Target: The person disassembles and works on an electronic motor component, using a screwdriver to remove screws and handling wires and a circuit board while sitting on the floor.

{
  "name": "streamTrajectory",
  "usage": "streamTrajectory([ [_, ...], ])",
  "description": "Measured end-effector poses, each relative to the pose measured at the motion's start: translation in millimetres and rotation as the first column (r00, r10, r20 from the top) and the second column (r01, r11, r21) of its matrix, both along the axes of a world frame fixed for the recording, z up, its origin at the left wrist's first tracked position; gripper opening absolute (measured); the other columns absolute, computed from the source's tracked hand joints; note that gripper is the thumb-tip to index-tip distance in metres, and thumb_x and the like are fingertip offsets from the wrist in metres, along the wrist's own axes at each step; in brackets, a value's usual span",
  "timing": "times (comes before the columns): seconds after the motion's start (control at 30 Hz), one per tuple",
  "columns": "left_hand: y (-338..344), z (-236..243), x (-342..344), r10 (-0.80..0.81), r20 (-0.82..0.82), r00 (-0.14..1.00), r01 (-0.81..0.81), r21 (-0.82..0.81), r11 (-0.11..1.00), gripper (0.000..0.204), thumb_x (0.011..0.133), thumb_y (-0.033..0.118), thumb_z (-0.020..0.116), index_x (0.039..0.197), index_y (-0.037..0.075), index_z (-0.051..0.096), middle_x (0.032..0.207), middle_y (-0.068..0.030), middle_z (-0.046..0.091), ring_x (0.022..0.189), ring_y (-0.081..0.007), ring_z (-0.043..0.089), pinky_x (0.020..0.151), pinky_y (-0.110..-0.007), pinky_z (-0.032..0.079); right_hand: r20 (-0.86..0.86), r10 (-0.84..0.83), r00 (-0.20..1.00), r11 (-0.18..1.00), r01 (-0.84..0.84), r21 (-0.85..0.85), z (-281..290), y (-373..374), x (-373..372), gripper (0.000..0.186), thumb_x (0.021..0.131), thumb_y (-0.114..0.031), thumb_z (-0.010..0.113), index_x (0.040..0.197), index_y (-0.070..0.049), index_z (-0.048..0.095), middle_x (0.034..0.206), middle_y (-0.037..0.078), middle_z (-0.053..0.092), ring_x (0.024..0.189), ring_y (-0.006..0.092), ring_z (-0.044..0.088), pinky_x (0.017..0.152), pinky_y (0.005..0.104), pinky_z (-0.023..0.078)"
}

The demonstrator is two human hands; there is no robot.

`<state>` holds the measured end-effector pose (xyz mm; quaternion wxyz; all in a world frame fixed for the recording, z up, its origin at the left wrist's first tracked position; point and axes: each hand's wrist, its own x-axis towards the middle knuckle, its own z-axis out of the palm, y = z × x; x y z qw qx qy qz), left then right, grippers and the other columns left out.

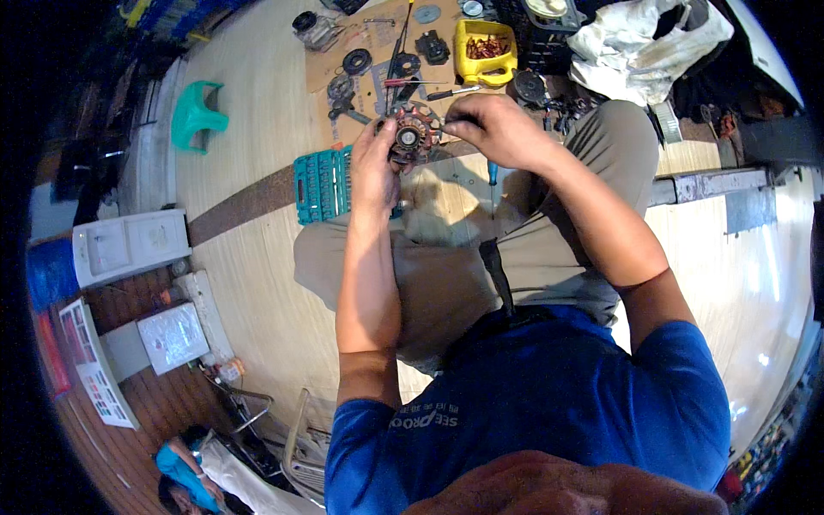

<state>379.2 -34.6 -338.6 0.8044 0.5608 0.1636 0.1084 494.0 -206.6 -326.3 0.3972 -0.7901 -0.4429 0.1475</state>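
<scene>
Left hand (375,167) closed in a grip, thumb (388,131) uppermost, left forearm (367,283) stretched forward, right hand (499,127) near the left, back upward, fingers (465,107) curled inward, right forearm (599,206) slanting inward from a bent elbow (645,281)

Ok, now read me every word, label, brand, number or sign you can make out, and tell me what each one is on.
Blue shirt: pale lettering on the chest, partly legible, but I won't copy printed words.
White sheet with red and dark blocks, at the left: print too small to read.
Cardboard under the loose parts: printed marks too small and blurred to read.
</scene>
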Motion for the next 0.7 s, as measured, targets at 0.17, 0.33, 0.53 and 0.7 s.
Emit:
streamTrajectory([
  [0.17, 2, -7, -1, 0.055, -0.031, 0.998, -0.058, -0.083, 0.995, 0.03, 0.095, 0.026, 0.045, 0.111, 0.003, 0.056, 0.093, -0.0077, 0.067, 0.076, -0.0157, 0.066, 0.054, -0.024, 0.046, 0.08, 0.118, 0.99, 0.988, -0.125, 0.087, -16, 4, 3, 0.027, 0.087, -0.015, 0.06, 0.107, 0.002, 0.058, 0.1, 0.017, 0.063, 0.092, 0.0292, 0.062, 0.082, 0.0351, 0.048],
  [0.33, 10, -2, 0, 0.0, 0.009, 1.0, 0.002, -0.277, 0.961, 0.033, 0.097, 0.025, 0.04, 0.114, 0.0, 0.053, 0.093, -0.0101, 0.066, 0.073, -0.0151, 0.062, 0.05, -0.025, 0.04, -0.266, 0.1, 0.959, 0.99, -0.07, 0.12, -23, 15, -3, 0.026, 0.091, -0.016, 0.056, 0.11, 0.002, 0.059, 0.096, 0.012, 0.065, 0.089, 0.0162, 0.06, 0.079, 0.0315, 0.048],
  [0.53, 15, -16, 7, 0.061, 0.108, 0.992, -0.002, -0.478, 0.878, 0.033, 0.098, 0.027, 0.037, 0.113, 0.003, 0.054, 0.092, -0.01, 0.066, 0.072, -0.0162, 0.062, 0.05, -0.026, 0.042, 0.049, 0.105, 0.993, 0.989, -0.109, 0.098, -15, 11, -17, 0.019, 0.088, -0.014, 0.058, 0.1, 0.0, 0.063, 0.086, 0.02, 0.063, 0.077, 0.0363, 0.06, 0.068, 0.0366, 0.049],
  [0.7, 16, -23, 7, 0.155, 0.008, 0.988, -0.151, -0.159, 0.976, 0.03, 0.095, 0.027, 0.044, 0.113, 0.005, 0.052, 0.094, -0.0082, 0.066, 0.072, -0.0182, 0.065, 0.051, -0.026, 0.046, 0.071, 0.207, 0.976, 0.974, -0.213, 0.08, 15, -4, -16, 0.018, 0.085, -0.015, 0.063, 0.095, 0.0, 0.065, 0.085, 0.018, 0.065, 0.077, 0.0341, 0.062, 0.068, 0.0369, 0.049],
])
